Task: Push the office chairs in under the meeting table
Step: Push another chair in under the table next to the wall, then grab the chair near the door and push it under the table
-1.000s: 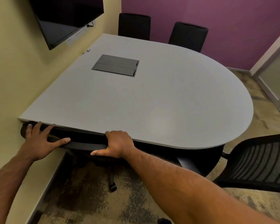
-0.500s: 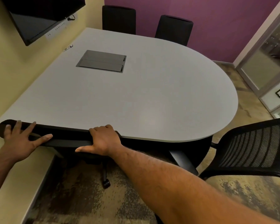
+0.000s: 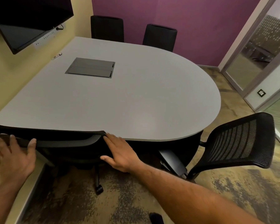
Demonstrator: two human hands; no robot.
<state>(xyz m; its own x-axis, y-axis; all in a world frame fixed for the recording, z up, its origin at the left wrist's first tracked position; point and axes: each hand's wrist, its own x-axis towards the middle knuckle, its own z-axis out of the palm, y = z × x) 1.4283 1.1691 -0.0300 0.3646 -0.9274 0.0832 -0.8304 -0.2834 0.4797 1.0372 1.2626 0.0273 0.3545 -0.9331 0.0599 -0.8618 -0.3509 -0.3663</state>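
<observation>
The only container we see is the flush cable box (image 3: 90,67) set into the grey meeting table (image 3: 136,97) toward eleven o'clock; both its lids lie shut, so we cannot tell what is in it. A marker (image 3: 57,56) lies at the table's wall edge, just past ten o'clock of the box. The near chair (image 3: 55,143), at seven o'clock of the table, is black, with its top rail touching the table edge. Its seat is hidden under the top, its left end is cut off by the frame, and only a stem and one caster (image 3: 99,189) show below. Our left hand (image 3: 14,156) lies open with spread fingers on the rail; our right hand (image 3: 120,152) presses flat, fingers straight, against the back's right end. At four o'clock a mesh-backed chair (image 3: 239,143) stands clear of the table, turned aside. At twelve and one o'clock two far chairs (image 3: 107,28) (image 3: 160,36) show only their dark backs above the far edge.
</observation>
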